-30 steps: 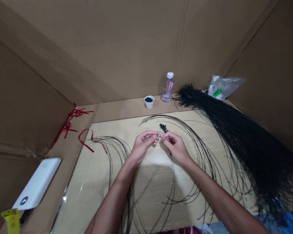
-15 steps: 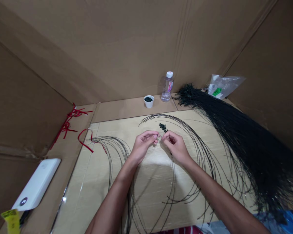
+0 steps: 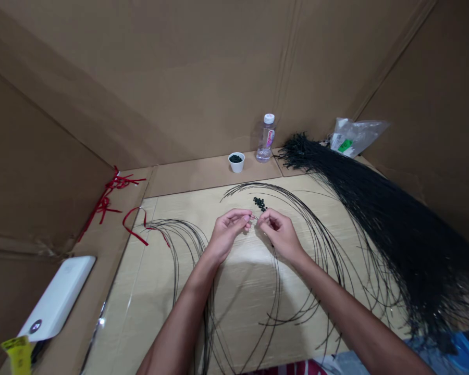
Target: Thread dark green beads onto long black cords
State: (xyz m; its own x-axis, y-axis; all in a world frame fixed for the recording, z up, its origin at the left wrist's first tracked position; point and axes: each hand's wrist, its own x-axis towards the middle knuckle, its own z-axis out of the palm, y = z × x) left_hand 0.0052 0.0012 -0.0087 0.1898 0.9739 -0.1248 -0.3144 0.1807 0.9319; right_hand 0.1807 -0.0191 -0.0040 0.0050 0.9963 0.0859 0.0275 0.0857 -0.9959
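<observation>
My left hand [image 3: 225,233] and my right hand [image 3: 279,233] meet fingertip to fingertip over the light wooden board [image 3: 242,291]. Both are closed in a pinch. Between them is something tiny that I cannot make out, likely the end of a thin black strand [image 3: 276,281] that curves back under my right hand. A small heap of dark beads [image 3: 260,203] lies just beyond my fingertips. More loose black strands [image 3: 180,245] arc across the board on both sides of my arms.
A thick bundle of black strands [image 3: 383,219] runs along the right side. At the back stand a white cup of beads [image 3: 236,162] and a water bottle [image 3: 266,138]. A plastic bag [image 3: 354,136] lies back right, red ribbons [image 3: 113,200] at left, a white power bank [image 3: 57,298] near left. Cardboard walls surround everything.
The hands stay pinched together in almost the same spot; only the fingers shift slightly. The view has drifted a little.
</observation>
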